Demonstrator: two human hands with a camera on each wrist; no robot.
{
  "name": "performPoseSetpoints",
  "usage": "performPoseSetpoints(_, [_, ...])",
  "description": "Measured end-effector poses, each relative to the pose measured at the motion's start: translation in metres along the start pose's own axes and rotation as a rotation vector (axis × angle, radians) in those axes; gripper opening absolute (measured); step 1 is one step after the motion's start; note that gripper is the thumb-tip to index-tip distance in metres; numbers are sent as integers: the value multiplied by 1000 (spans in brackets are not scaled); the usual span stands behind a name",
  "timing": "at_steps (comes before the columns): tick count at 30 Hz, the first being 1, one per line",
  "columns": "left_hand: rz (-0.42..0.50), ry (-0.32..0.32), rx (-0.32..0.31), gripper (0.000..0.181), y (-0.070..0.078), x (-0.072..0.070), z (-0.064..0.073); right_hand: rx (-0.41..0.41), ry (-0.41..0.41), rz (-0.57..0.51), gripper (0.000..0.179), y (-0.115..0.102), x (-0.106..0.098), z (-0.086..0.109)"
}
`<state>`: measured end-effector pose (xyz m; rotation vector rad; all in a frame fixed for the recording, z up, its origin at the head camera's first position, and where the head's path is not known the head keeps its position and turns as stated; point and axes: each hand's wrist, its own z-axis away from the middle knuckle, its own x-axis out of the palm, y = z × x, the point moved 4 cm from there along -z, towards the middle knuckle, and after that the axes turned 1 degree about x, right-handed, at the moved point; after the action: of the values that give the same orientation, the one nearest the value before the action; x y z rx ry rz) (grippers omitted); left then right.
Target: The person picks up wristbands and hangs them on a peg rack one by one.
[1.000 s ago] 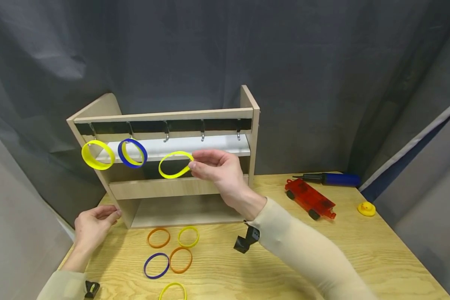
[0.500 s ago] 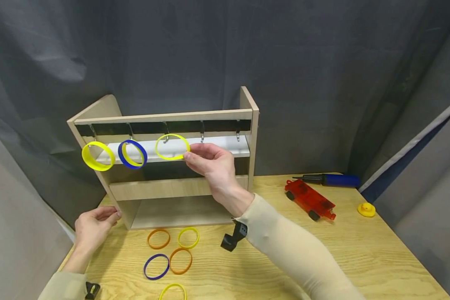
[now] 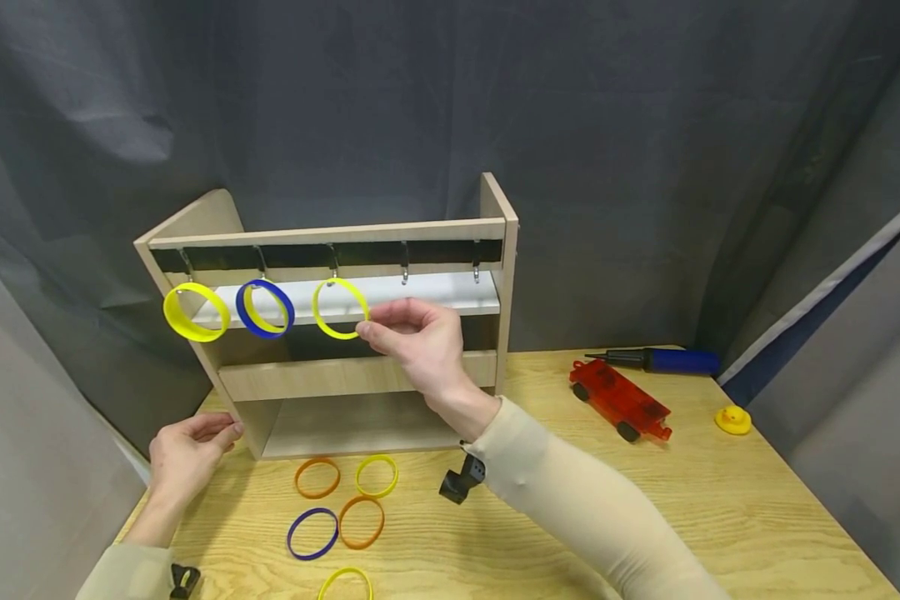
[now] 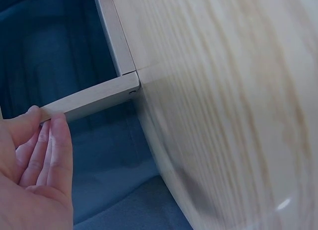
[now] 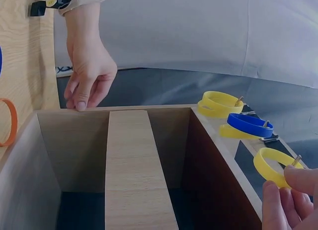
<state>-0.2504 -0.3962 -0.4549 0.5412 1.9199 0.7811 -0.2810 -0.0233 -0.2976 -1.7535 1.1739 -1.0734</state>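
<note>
nearest, on the bench [image 3: 555, 525], lay a yellow loop [image 3: 345, 571] cut by the frame's edge, with a blue loop [image 3: 290, 540] and orange loops [image 3: 357, 547] beyond it.

past them the left hand [image 3: 183, 454] pinched the side edge of the rack [image 3: 356, 379] low down, well apart from the hooks.

the right hand [image 3: 423, 342] was the nearer one to the third hook: its thumb and fingers grasped the yellow band [image 5: 264, 173] by the lower right rim, in front of the rack. from those fingers the band reached up and to the left — upright, open face toward the person, slightly taller than wide.

its top rim met the tip of the third hook [image 3: 334, 260] — whether the metal bore its weight could not be told. letting go seemed to hinge on that overlap. on the hooks to its left hung a blue band [image 5: 248, 130] and, farther along, a yellow ring [image 3: 171, 312].
</note>
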Motion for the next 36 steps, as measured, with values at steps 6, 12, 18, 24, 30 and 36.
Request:
performPoseSetpoints(6, [-4, 1, 6, 25, 0, 0, 0, 6, 9, -1, 25, 1, 0, -2])
performPoseSetpoints(12, [12, 2, -3, 25, -1, 0, 1, -10, 5, 50, 24, 3, -4, 2])
performPoseSetpoints(18, [22, -8, 3, 27, 1, 1, 1, 1, -17, 202, 18, 14, -19, 12])
performPoseSetpoints(24, [18, -3, -2, 26, 2, 0, 1, 67, -85, 295, 13, 41, -35, 23])
performPoseSetpoints(30, [26, 0, -3, 26, 2, 0, 1, 187, -165, 393, 14, 81, -48, 36])
performPoseSetpoints(36, [18, -7, -13, 27, 1, 0, 1, 281, -274, 503, 11, 123, -59, 53])
